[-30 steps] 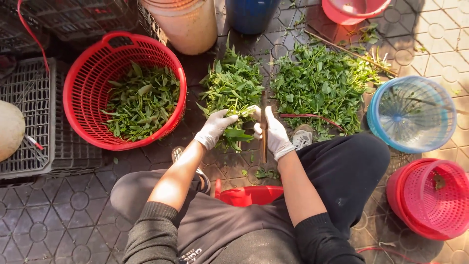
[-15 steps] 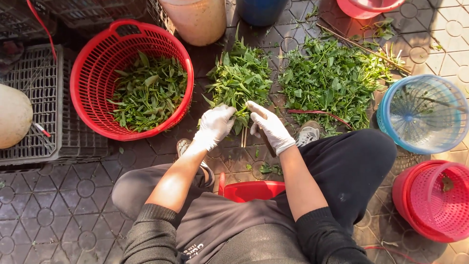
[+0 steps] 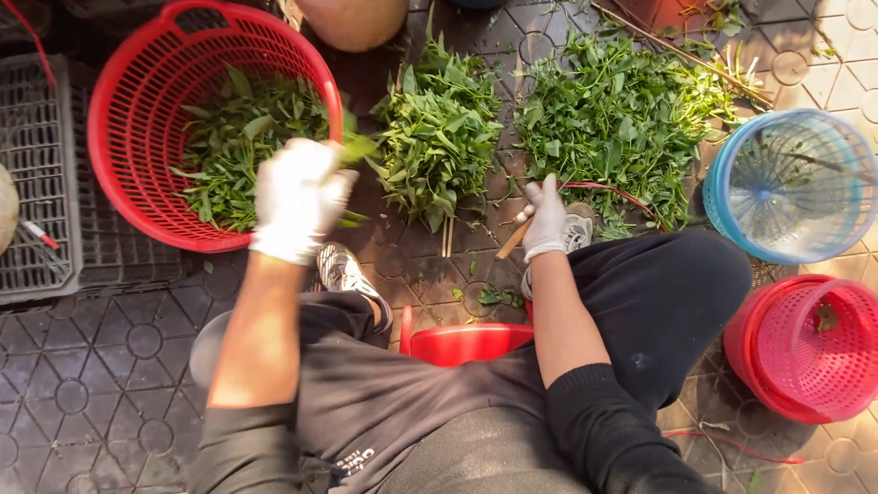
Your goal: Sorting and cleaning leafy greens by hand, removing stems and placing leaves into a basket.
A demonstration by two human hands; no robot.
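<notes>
Dark paving tiles (image 3: 101, 384) stamped with circles make up the floor where a person in dark clothes sits on a low red stool (image 3: 466, 343), both hands in white gloves. The left hand (image 3: 297, 197) is lifted at the near rim of the big red basket (image 3: 123, 183), its fingers clenched around a small bunch of green leaves (image 3: 357, 146) that sticks out to the right, just above the basket's edge. The basket already holds a loose layer of picked leaves (image 3: 233, 137). The right hand (image 3: 546, 220) rests low near the right shoe, its fingers grasping a thin wooden stick (image 3: 510, 240) that slants down to the left. Two heaps of leafy stems lie on the floor ahead: the middle heap (image 3: 439, 128) directly between the hands, and the wider right heap (image 3: 613, 110) beyond the right hand, with a red cord (image 3: 613, 190) curving along its near edge. Baskets count four in all: the big red one, a blue one (image 3: 786, 183) with a pale mesh inside at the right, and two smaller red ones (image 3: 805, 348) nested together below it. Two grey shoes show, one (image 3: 347, 274) under the left forearm. A dark plastic crate (image 3: 46, 183) sits at the left, touching the big basket, and a tan bucket (image 3: 352, 20) stands at the top edge. Stray stems (image 3: 677, 50) lie scattered past the right heap.
</notes>
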